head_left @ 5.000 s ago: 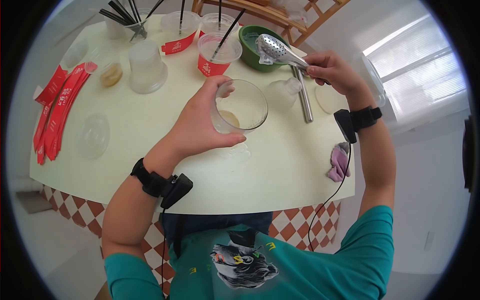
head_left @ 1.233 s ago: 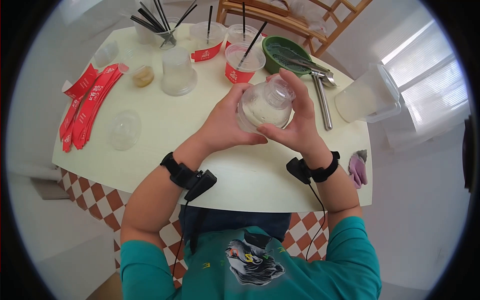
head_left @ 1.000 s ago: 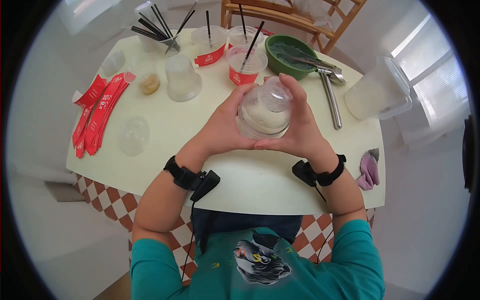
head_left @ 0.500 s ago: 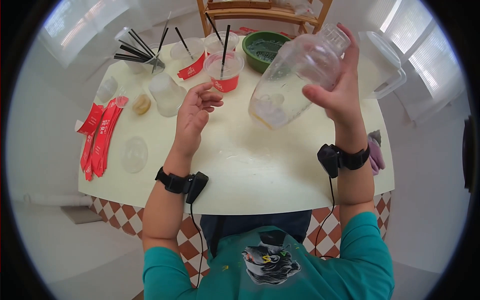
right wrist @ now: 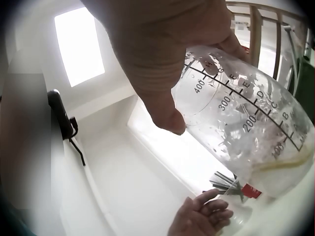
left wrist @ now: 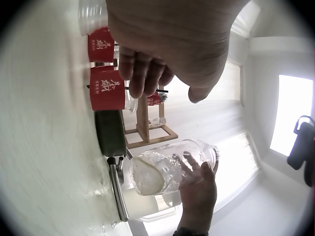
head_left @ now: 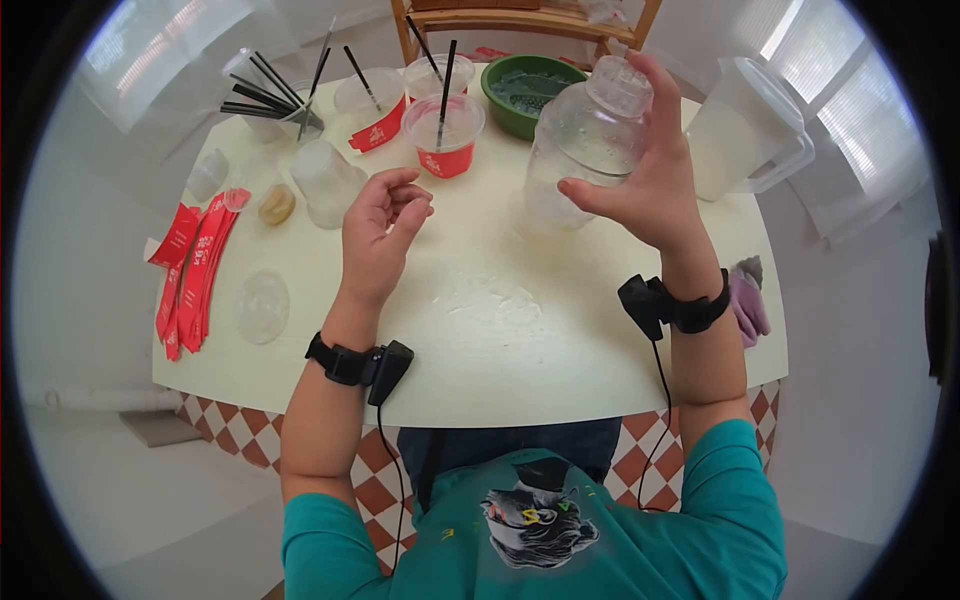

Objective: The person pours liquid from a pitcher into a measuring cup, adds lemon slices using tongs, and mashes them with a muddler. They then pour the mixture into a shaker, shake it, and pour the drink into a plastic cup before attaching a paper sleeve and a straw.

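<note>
At the clear bottle (head_left: 560, 150): right hand (head_left: 648, 190) grips its upper side, thumb across the near face, fingers reaching round the far one.
Bottle's stance: cap end up, leaning slightly, over the right half of the table (head_left: 470, 375); whether its base touches the tabletop I cannot tell.
Measuring marks: dark figures and letters run along the bottle's wall in the right wrist view, with a pale yellowish band (right wrist: 283, 161) near the base.
Left hand (head_left: 378, 228): raised, fingers loosely curled round nothing, near the front cup (head_left: 446, 163).
Front cup's dressing: red sleeve, black straw (head_left: 446, 95) standing inside; two more cups with straws sit behind it.
Green bowl (head_left: 510, 120): behind the bottle; metal utensils (left wrist: 117, 191) lie near it in the left wrist view.
Upturned cup (head_left: 325, 185): beyond the left hand, to its left.
Left edge: red strips (head_left: 205, 265) piled together, a clear lid (head_left: 263, 307) beside them.
Right edge: handled pitcher (head_left: 735, 130), and a mauve-and-grey cloth (head_left: 748, 308) nearer the person.
Middle tabletop: wet patch (head_left: 492, 300) between the forearms.
</note>
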Demonstrator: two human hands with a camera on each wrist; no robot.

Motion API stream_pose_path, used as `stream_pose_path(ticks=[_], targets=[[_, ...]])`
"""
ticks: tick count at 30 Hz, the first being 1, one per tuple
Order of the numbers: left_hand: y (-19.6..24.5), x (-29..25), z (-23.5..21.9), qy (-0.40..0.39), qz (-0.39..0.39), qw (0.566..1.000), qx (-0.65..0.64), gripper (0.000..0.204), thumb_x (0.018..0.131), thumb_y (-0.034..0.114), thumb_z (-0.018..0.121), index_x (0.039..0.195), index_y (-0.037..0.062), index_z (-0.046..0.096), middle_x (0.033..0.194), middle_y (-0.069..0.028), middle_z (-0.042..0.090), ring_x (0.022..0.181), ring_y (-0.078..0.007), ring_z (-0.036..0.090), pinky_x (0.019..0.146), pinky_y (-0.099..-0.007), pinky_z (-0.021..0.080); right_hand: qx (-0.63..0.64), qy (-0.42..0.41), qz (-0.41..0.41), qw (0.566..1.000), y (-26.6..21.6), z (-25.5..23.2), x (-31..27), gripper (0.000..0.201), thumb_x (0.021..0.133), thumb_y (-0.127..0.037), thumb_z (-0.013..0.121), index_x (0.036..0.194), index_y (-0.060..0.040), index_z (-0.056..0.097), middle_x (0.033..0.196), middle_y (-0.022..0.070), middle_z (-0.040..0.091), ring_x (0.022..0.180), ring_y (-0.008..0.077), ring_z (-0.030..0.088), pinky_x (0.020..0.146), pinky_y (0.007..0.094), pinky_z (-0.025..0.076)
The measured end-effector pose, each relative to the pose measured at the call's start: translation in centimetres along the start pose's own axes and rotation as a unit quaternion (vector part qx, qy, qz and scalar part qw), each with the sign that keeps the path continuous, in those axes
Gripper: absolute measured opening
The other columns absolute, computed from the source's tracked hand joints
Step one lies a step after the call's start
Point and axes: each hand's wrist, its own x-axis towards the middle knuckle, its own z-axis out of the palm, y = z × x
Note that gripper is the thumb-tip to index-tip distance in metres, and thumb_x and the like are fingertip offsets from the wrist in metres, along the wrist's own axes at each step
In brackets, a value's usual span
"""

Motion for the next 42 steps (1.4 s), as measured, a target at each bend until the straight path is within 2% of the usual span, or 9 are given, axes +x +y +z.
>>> stream_pose_path(ticks=[4,6,23,28,30,35,36,38,42], targets=[[-0.1,0.0,0.0,0.007,-0.002,1.0,0.027,0.03,0.092,0.008,0.057,0.119,-0.005,0.053,0.098,-0.009,0.062,0.091,-0.0137,0.06,0.085,-0.0293,0.051,0.087,-0.021,0.059,0.994,0.2,0.2,-0.1,0.099,0.054,-0.017,0.082,0.139,-0.0135,0.032,0.13,0.0085,0.048,0.119,0.0262,0.051,0.1,0.0366,0.043],[-0.1,0.0,0.0,0.007,-0.003,1.0,0.028,0.029,0.092,0.007,0.057,0.118,-0.005,0.053,0.098,-0.0088,0.062,0.091,-0.0134,0.06,0.085,-0.0288,0.051,-0.054,-0.024,-0.013,0.998,0.3,0.7,-0.3,0.097,0.055,-0.017,0.082,0.139,-0.0133,0.033,0.13,0.0108,0.051,0.118,0.0273,0.052,0.1,0.037,0.044],[1.2,1.0,-2.0,0.066,0.024,0.995,0.076,0.03,0.086,0.003,0.065,0.114,-0.0021,0.057,0.096,-0.0062,0.063,0.089,-0.012,0.061,0.08,-0.0247,0.049,-0.128,0.017,0.018,0.991,4.4,1.5,-0.6,0.097,0.057,-0.013,0.083,0.139,-0.0148,0.032,0.131,0.0132,0.049,0.121,0.0308,0.05,0.101,0.0388,0.043],[2.9,2.3,-5.5,0.213,0.092,0.935,0.267,0.032,0.08,0.006,0.073,0.109,0.0005,0.061,0.097,-0.0056,0.066,0.092,-0.0114,0.061,0.078,-0.0229,0.048,-0.137,-0.001,0.055,0.989,4.0,0.8,-0.3,0.099,0.055,-0.011,0.085,0.139,-0.0149,0.033,0.133,0.014,0.048,0.124,0.031,0.048,0.102,0.0385,0.043],[3.1,3.3,-6.9,0.222,0.095,0.919,0.311,0.039,0.077,0.013,0.077,0.11,0.0006,0.061,0.099,-0.0087,0.066,0.093,-0.016,0.063,0.079,-0.0272,0.05,-0.145,-0.012,0.063,0.987,3.6,0.4,-0.2,0.1,0.054,-0.012,0.086,0.139,-0.015,0.033,0.133,0.014,0.049,0.123,0.031,0.048,0.102,0.0386,0.043],[1.2,5.5,-9.3,0.2,0.12,0.8,0.553,0.06,0.067,0.031,0.082,0.115,0.0018,0.06,0.107,-0.0162,0.066,0.097,-0.0331,0.063,0.085,-0.0399,0.05,-0.15,-0.004,0.035,0.988,1.9,-0.2,-0.1,0.102,0.054,-0.014,0.087,0.14,-0.0141,0.032,0.131,0.0131,0.05,0.123,0.0311,0.048,0.104,0.0389,0.041],[1.0,5.6,-9.5,0.198,0.121,0.8,0.553,0.06,0.067,0.031,0.082,0.115,0.0018,0.06,0.107,-0.0162,0.066,0.097,-0.0331,0.063,0.085,-0.0399,0.05,-0.15,0.005,0.031,0.988,1.6,-0.3,-0.1,0.107,0.054,-0.015,0.087,0.144,-0.0141,0.03,0.137,0.0121,0.047,0.127,0.0309,0.045,0.106,0.0398,0.039],[1.7,5.7,-8.8,0.145,-0.027,0.822,0.55,0.065,0.067,0.034,0.081,0.119,0.0009,0.057,0.11,-0.0195,0.065,0.102,-0.0348,0.063,0.088,-0.0407,0.049,-0.15,0.013,0.029,0.988,0.8,-0.5,-0.2,0.111,0.053,-0.017,0.088,0.147,-0.0142,0.028,0.142,0.0111,0.044,0.131,0.0307,0.042,0.108,0.0407,0.037],[1.6,6.1,-9.2,0.136,-0.033,0.812,0.566,0.068,0.068,0.034,0.08,0.121,0.0005,0.055,0.112,-0.0217,0.064,0.104,-0.0333,0.063,0.088,-0.0397,0.05,-0.182,0.058,-0.038,0.981,-0.8,-0.5,-0.4,0.107,0.056,-0.024,0.089,0.145,-0.0113,0.032,0.143,0.0109,0.044,0.132,0.0303,0.041,0.108,0.0409,0.036]])
